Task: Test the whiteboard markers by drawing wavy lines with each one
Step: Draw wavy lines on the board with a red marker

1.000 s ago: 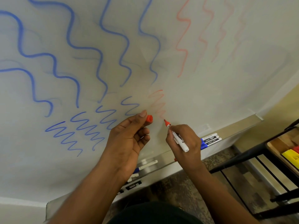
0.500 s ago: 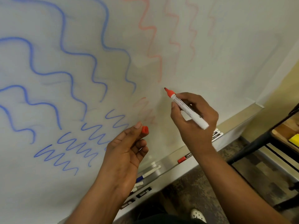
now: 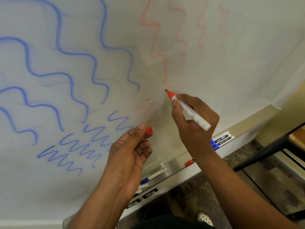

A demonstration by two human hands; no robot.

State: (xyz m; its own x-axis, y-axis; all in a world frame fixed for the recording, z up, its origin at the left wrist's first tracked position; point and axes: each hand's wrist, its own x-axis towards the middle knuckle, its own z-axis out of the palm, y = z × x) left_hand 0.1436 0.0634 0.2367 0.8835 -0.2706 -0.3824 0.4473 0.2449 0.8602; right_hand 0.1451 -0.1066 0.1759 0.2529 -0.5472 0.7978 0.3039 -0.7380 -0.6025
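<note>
Against the whiteboard [image 3: 231, 63], your right hand [image 3: 194, 123] is gripping the red marker [image 3: 188, 109], your left hand [image 3: 130, 151] pinching its cap [image 3: 148, 130]; its faint ink risks an unreadable line.

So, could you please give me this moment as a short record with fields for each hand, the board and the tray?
right hand: right hand grips the uncapped red marker, tip at the whiteboard
left hand: left hand pinches the red cap
board marks: bold blue wavy lines, faint red wavy lines
tray: marker tray holds blue-capped markers and others
</note>
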